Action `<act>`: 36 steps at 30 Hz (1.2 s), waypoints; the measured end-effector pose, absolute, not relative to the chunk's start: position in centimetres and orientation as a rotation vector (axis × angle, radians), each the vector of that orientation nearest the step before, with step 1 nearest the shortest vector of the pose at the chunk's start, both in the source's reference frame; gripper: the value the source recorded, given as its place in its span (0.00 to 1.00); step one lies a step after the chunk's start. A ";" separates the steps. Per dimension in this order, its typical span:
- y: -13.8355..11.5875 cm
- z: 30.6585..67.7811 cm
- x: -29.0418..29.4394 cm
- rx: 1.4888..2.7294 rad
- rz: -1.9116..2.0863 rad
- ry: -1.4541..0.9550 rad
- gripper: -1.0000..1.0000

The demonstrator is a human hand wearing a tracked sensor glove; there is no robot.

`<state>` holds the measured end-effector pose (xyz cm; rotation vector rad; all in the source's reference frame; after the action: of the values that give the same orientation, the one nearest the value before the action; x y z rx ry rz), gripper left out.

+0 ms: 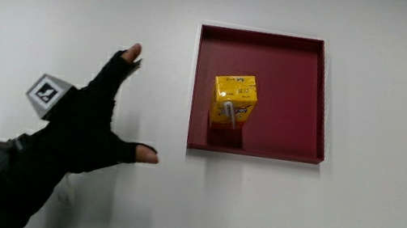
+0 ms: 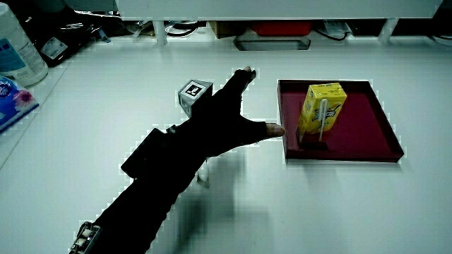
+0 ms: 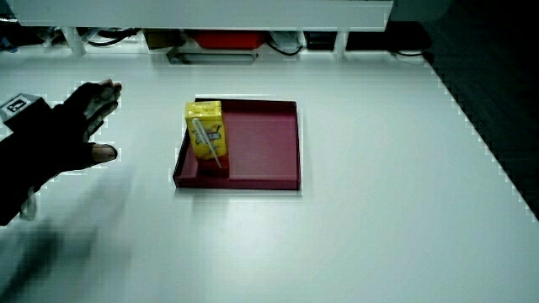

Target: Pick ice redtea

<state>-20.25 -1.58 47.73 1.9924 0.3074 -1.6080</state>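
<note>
White bench (image 1: 349, 227) all around: your black-gloved hand (image 1: 86, 132) hovers with its grip spread wide and holding nothing, beside the shallow dark-red square tray (image 1: 318, 91). Your yellow ice redtea carton (image 1: 233, 100) stands upright in that tray.

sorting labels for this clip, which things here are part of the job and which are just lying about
Part of the job:
carton, yellow, upright in the tray
hand, open, beside the tray, holding nothing

Lying about:
bottle at the table's edge in a side view
</note>
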 end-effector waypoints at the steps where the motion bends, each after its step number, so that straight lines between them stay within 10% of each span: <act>1: -1.7 47.8 -19.9 1.974 -1.621 0.307 0.50; 36: -4.9 50.6 -11.5 1.845 -1.716 0.339 0.52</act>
<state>-11.52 -4.95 50.56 1.8449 0.3388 -1.7159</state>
